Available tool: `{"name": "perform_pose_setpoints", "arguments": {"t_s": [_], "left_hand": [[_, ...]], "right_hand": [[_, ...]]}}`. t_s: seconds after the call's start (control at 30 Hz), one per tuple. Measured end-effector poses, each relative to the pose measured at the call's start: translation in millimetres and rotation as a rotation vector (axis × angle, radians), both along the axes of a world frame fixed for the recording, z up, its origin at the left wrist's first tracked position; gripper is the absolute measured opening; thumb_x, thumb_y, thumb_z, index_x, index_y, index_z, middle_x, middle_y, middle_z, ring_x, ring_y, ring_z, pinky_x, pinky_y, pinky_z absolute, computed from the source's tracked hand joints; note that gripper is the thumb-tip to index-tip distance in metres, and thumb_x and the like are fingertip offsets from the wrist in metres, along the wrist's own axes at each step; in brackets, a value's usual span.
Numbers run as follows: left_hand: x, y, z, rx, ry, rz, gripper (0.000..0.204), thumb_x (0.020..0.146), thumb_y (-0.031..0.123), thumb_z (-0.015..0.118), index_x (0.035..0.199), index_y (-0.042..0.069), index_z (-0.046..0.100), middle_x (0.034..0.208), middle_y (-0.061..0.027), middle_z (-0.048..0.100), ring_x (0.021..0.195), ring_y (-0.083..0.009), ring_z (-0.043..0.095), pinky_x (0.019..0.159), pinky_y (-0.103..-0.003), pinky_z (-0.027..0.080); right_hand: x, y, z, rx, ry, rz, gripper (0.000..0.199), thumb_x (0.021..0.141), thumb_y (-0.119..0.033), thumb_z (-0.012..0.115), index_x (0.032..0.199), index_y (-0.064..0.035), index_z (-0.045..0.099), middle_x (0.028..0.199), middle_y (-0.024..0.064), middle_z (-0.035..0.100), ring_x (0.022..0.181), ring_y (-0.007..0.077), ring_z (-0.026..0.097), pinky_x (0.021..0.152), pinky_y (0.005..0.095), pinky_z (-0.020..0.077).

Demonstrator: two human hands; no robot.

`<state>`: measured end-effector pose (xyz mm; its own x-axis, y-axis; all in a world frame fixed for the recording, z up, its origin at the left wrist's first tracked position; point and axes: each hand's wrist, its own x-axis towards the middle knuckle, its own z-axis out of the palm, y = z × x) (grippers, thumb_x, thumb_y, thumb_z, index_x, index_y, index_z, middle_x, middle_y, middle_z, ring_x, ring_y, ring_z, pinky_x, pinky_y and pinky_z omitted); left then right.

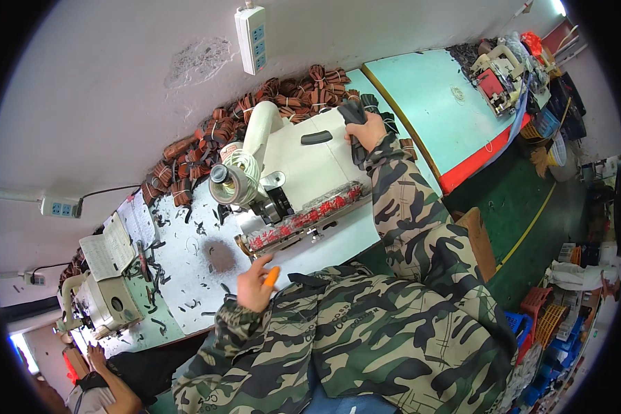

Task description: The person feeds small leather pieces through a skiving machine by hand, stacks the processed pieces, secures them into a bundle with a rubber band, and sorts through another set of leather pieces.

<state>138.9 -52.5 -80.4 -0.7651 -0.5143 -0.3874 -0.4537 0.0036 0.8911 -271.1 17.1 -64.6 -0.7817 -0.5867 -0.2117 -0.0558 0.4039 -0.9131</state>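
Note:
My right hand (pixel 369 132) is closed around a bundle of dark strips (pixel 352 114) at the right end of a cream bench machine (pixel 293 162). One short dark curved piece (pixel 317 138) lies on the machine's top, left of that hand. My left hand (pixel 254 288) is near the machine's front left corner, apart from it, with fingers spread. A small orange cover or piece (pixel 271 277) sits at its thumb; which of these I cannot tell. Red and grey fluff (pixel 303 217) lines the machine's front edge.
Tied brown and black strip bundles (pixel 214 131) are heaped behind the machine. Dark scraps litter the white tabletop (pixel 193 265). An open notebook (pixel 108 247) and another machine (pixel 107 303) stand left, near another person's arm (pixel 121 390). A third machine (pixel 497 83) stands far right.

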Motion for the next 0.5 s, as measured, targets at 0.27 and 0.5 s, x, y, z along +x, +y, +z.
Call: {"name": "perform_pose_setpoints", "arguments": {"t_s": [0.27, 0.5], "left_hand": [[-173, 11, 42, 0.100, 0.305, -0.001, 0.039, 0.093, 0.010, 0.053, 0.127, -0.005, 0.042, 0.116, -0.0143, 0.056, 0.095, -0.0164, 0.061, 0.070, -0.025, 0.053], [-198, 13, 43, 0.384, 0.242, 0.069, 0.017, 0.093, 0.008, 0.050, 0.102, -0.005, 0.056, 0.084, -0.0128, 0.065, 0.067, -0.0180, 0.066, 0.055, -0.024, 0.053]], "right_hand": [[79, -3, 12, -0.753, -0.502, -0.161, 0.016, 0.072, 0.000, 0.061, 0.084, 0.0076, 0.054, 0.072, 0.0149, 0.061, 0.058, 0.0231, 0.061, 0.054, 0.0325, 0.0515], [86, 21, 31, -0.759, -0.741, -0.268, 0.019, 0.079, -0.005, 0.060, 0.094, 0.0065, 0.058, 0.081, 0.0131, 0.063, 0.075, 0.0213, 0.063, 0.070, 0.0323, 0.0520]]}}
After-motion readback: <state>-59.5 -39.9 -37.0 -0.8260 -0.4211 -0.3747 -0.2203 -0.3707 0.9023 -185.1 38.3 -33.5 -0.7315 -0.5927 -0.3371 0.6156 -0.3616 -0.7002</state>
